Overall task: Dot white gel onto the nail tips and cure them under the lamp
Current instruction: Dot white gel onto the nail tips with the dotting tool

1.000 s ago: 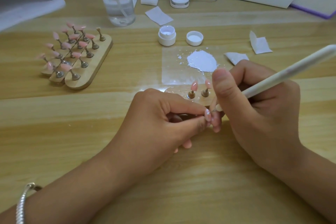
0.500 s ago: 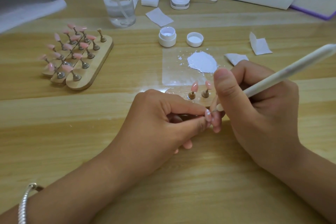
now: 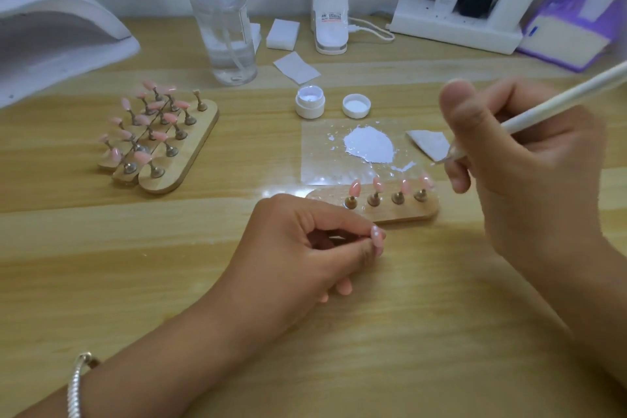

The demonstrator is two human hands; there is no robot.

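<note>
At centre, left fingers (image 3: 339,221) pinched a tip (image 3: 377,238) already dotted white, right fingers (image 3: 458,105) gripped the pen (image 3: 559,102); four racked tips (image 3: 377,184) looked plain, and curing under the upper-left lamp (image 3: 57,27) was apparently not yet begun.

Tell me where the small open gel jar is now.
In the head view the jar stands near the middle of the table, just left of its lid and behind the clear sheet smeared with white gel.
</note>
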